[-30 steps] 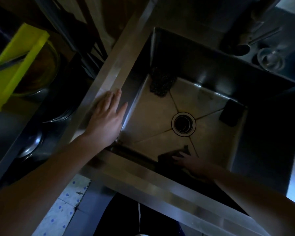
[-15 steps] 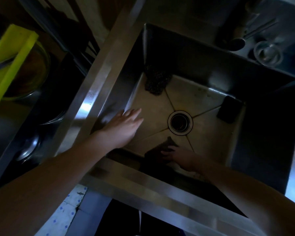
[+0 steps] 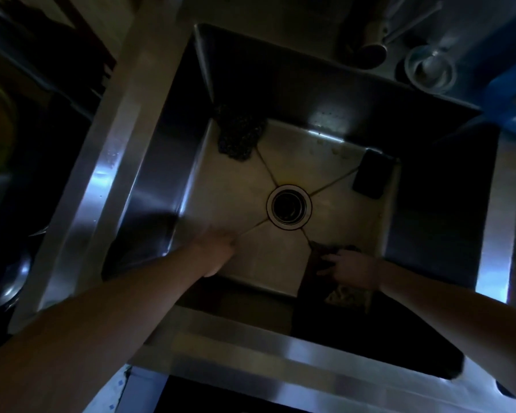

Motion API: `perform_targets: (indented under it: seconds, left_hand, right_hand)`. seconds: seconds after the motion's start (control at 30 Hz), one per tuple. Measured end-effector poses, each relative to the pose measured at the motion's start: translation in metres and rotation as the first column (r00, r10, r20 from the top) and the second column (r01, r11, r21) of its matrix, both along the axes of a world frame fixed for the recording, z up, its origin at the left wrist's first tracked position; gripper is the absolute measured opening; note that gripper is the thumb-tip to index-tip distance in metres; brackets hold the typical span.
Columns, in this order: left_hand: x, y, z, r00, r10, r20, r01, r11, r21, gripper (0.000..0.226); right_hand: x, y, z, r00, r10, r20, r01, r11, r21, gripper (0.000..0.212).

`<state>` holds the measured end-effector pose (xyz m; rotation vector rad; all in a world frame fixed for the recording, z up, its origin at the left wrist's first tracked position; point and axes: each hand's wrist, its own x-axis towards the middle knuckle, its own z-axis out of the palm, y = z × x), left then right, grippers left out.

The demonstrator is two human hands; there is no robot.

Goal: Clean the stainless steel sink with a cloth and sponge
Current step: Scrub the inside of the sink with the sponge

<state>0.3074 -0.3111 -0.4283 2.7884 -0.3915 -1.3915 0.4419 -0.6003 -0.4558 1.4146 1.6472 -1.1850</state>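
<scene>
Stainless steel sink (image 3: 227, 189), 1 basin, round drain (image 3: 289, 206) at centre. Right hand (image 3: 350, 268): grip clamped on dark cloth (image 3: 312, 263), at the near-right floor crease by the near wall. Left hand (image 3: 218, 247): blurred, low on the near-left floor; grip cannot be told. Dark sponge (image 3: 371, 174) idle in far-right corner; dark mesh scourer (image 3: 239, 135) in far-left corner. Progress, judged: cloth wiping under way; spots by far wall and brownish creases remain, sponge pass not yet done. Change from 1 s earlier: left hand off the left rim and down into the basin; cloth shifted rightward along the near wall.
</scene>
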Motion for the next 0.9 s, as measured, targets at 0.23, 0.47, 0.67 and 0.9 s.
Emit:
perform_targets:
  seconds: [0.23,0.47,0.67,0.9]
  left_hand:
    - [0.002,-0.003,-0.009,0.998,-0.055,0.018,0.056,0.998,-0.021,0.068]
    - [0.002,-0.010,-0.012,0.997,-0.062,0.034,0.063,0.998,-0.020,0.066]
    - [0.002,-0.009,-0.006,0.998,-0.052,-0.032,0.052,0.998,0.023,0.054]
    - [0.010,-0.019,0.013,0.990,0.070,-0.121,-0.073,0.997,-0.023,0.044]
  right_hand:
    - [-0.010,0.002,-0.033,0.991,-0.133,-0.031,0.137,0.963,0.231,0.043]
    - [-0.017,0.015,-0.025,0.989,-0.141,-0.046,0.148,0.960,0.238,0.053]
    - [0.013,-0.021,-0.002,0.952,-0.243,0.187,0.247,0.969,0.000,0.041]
    - [-0.010,-0.002,0.020,0.811,-0.580,0.080,0.577,0.815,0.060,0.040]
